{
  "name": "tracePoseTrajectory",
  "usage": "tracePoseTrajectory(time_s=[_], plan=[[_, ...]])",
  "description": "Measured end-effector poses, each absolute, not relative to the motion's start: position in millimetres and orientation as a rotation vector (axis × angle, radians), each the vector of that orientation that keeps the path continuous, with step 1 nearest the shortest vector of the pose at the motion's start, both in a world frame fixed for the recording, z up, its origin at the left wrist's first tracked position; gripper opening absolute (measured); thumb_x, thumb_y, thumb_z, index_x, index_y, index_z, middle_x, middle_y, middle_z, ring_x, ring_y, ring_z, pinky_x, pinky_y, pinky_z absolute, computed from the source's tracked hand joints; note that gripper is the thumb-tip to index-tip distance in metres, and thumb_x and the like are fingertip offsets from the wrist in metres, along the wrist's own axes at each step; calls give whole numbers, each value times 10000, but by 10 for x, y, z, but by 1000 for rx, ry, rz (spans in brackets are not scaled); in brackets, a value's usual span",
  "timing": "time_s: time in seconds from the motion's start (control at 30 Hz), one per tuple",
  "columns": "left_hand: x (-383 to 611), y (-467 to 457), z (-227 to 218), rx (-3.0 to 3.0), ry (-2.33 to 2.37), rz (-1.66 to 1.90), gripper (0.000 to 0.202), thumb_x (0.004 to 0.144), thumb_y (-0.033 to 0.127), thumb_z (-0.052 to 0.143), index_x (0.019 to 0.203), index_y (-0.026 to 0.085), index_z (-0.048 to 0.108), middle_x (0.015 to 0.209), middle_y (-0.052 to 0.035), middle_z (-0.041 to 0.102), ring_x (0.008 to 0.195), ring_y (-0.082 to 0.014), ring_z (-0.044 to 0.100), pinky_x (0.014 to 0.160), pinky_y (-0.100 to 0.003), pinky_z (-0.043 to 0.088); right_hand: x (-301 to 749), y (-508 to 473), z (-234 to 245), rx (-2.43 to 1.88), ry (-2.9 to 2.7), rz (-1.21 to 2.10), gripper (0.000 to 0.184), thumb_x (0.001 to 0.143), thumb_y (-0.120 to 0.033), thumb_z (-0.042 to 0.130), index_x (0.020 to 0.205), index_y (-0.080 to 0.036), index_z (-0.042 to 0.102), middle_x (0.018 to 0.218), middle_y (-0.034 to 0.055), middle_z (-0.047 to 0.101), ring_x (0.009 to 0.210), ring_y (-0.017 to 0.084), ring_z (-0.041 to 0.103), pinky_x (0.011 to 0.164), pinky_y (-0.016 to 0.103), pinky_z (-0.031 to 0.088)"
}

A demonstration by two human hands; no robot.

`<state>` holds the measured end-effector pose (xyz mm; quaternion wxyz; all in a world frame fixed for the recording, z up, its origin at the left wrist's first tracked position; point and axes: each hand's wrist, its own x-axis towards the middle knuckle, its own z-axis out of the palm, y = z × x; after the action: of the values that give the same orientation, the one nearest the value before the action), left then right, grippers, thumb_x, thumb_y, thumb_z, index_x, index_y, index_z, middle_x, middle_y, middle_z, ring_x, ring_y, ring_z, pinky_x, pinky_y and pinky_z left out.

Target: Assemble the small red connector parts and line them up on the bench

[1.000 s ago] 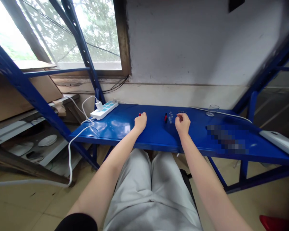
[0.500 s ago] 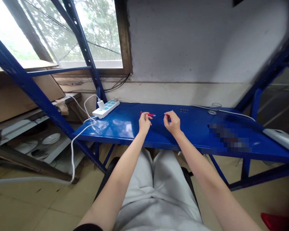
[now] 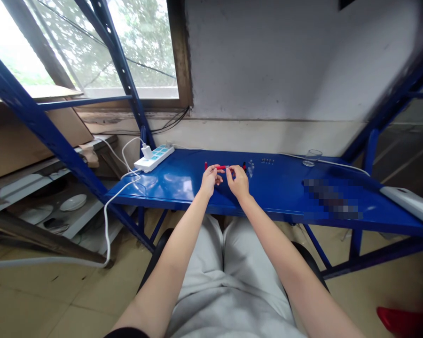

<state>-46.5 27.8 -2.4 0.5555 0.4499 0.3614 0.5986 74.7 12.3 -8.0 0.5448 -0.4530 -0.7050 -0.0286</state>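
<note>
My left hand [image 3: 208,180] is closed round a slim red pen-like tool [image 3: 221,167], which lies level over the blue table and points right. At its pale right end, the thumb and fingertips of my right hand [image 3: 239,181] are pinched together. Whether a tiny part sits between those fingertips is hidden. Just beyond my left hand stands a small red piece [image 3: 206,165]. Behind my right hand are a small black and red piece [image 3: 244,165] and a cluster of small clear pieces [image 3: 251,167]. Further right, several tiny metallic parts [image 3: 267,161] are lined up.
The blue metal table [image 3: 282,188] carries a white power strip [image 3: 154,158] at its left and a clear glass [image 3: 312,158] at the back right. A pixelated dark item [image 3: 333,199] and a white device [image 3: 411,204] lie to the right. A white cable [image 3: 106,225] hangs at left.
My right hand has moved left to the red tool's pale end, uncovering the clear pieces and the black and red piece behind it. My left hand stays nearly in place.
</note>
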Motion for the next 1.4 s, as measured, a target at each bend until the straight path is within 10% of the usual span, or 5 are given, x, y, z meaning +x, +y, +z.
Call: tracePoseTrajectory(time_s=[0.63, 1.4], plan=[[-479, 258, -15, 1108, 735, 1231, 212, 806, 308, 538, 910, 125, 561, 715, -24, 598, 440, -52, 503, 414, -177, 331, 749, 90, -75, -1232, -1573, -34, 384, 887, -494, 323, 640, -221, 432, 577, 11, 502, 539, 139, 458, 548, 257, 319], [-468, 256, -36, 1124, 777, 1335, 273, 754, 401, 611, 788, 139, 540, 621, 21, 548, 418, -32, 479, 386, -158, 299, 781, 108, -72, -1114, -1648, 141, 257, 871, -440, 376, 792, -215, 472, 789, 17, 535, 596, 117, 472, 588, 254, 383]])
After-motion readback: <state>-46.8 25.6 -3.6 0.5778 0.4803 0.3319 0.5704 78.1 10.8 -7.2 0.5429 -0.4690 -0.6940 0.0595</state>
